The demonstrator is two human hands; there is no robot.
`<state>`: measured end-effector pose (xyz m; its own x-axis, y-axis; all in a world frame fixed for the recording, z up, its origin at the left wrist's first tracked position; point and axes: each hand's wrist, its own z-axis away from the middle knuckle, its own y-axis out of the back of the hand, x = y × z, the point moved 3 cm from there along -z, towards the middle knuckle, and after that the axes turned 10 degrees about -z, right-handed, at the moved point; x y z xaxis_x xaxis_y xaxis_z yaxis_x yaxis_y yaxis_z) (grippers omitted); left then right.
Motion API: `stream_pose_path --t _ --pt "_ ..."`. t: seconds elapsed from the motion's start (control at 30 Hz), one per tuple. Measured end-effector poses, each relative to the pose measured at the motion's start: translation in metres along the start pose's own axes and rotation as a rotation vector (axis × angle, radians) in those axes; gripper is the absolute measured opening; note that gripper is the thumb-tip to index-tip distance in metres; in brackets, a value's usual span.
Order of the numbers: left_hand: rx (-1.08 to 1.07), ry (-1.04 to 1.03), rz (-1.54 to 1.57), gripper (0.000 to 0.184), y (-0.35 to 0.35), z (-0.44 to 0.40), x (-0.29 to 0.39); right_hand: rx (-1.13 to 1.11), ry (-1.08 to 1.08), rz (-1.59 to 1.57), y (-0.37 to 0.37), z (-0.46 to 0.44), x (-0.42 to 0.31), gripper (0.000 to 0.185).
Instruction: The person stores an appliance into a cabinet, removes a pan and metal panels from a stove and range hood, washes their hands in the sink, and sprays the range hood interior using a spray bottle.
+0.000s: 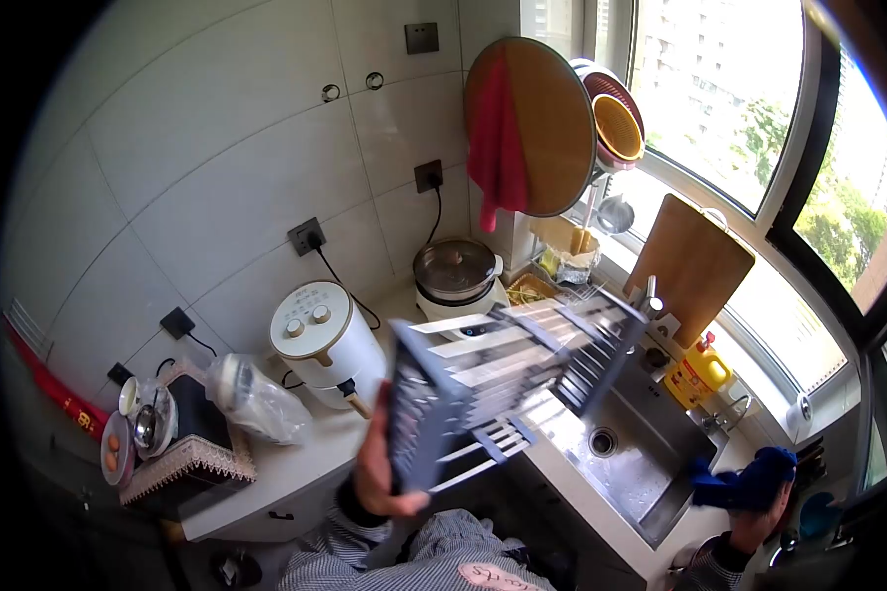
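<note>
My left hand (379,468) is closed on the grey end panel of a slatted rack (463,404). The rack is tilted and slightly blurred, held up over the front of the counter and the left side of the sink. It has grey slotted end panels with pale bars running between them. At the lower right, my right hand (764,512) grips a dark blue cloth (744,480) beside the sink's right edge. The metal sink (650,433) lies between the two hands, its drain showing.
On the counter stand a white air fryer (327,330), a lidded electric pot (455,271) and a plastic-wrapped item (256,399). A yellow bottle (698,374) and a wooden cutting board (688,266) stand behind the sink by the window. A round board (552,128) hangs on the wall.
</note>
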<state>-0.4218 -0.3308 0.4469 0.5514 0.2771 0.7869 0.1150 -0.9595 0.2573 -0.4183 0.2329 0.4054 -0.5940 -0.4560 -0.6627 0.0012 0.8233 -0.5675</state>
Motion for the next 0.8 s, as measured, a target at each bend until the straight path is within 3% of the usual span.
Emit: stream_pose_path --t 0.03,0.07,0.13,0.17,0.27,0.37,0.43,0.47,0.6,0.67,0.7,0.8 --pt "0.19 0.146 0.0 0.117 0.02 0.0 0.002 -0.002 0.001 -0.006 -0.004 0.004 0.001 0.04" --pt "0.337 0.121 0.037 0.104 0.037 -0.001 -0.001 0.044 0.073 0.345 -0.004 0.009 -0.002 0.041" --pt "0.631 0.054 0.089 0.081 0.072 -0.001 -0.007 0.099 0.148 0.707 -0.007 0.016 -0.003 0.041" --pt "0.752 0.083 0.153 0.078 0.09 0.003 -0.022 0.138 0.18 0.885 -0.009 0.019 -0.004 0.041" --pt "0.932 0.165 0.279 0.077 0.156 0.016 -0.083 0.105 0.339 1.026 -0.002 0.021 -0.006 0.041" --pt "1.053 0.329 0.381 0.043 0.21 0.023 -0.139 0.078 0.26 0.765 0.017 0.022 -0.009 0.041" --pt "1.155 0.447 0.459 0.024 0.215 0.017 -0.143 0.19 0.169 0.431 0.026 0.022 -0.008 0.043" --pt "1.221 0.426 0.458 0.024 0.216 0.014 -0.143 0.231 0.144 0.32 0.03 0.024 -0.008 0.043" --pt "1.329 0.461 0.42 0.029 0.258 0.039 -0.213 0.194 0.192 0.828 0.014 0.039 -0.036 0.043" --pt "1.32 0.476 0.353 0.03 0.263 0.039 -0.239 0.422 0.127 0.471 0.034 0.058 -0.052 0.041" --pt "1.3 0.494 0.331 0.03 0.266 0.039 -0.252 0.627 0.126 0.005 0.049 0.07 -0.056 0.04" --pt "1.248 0.573 0.254 0.032 0.26 0.044 -0.293 0.648 0.28 -0.026 0.039 0.096 -0.1 0.037"
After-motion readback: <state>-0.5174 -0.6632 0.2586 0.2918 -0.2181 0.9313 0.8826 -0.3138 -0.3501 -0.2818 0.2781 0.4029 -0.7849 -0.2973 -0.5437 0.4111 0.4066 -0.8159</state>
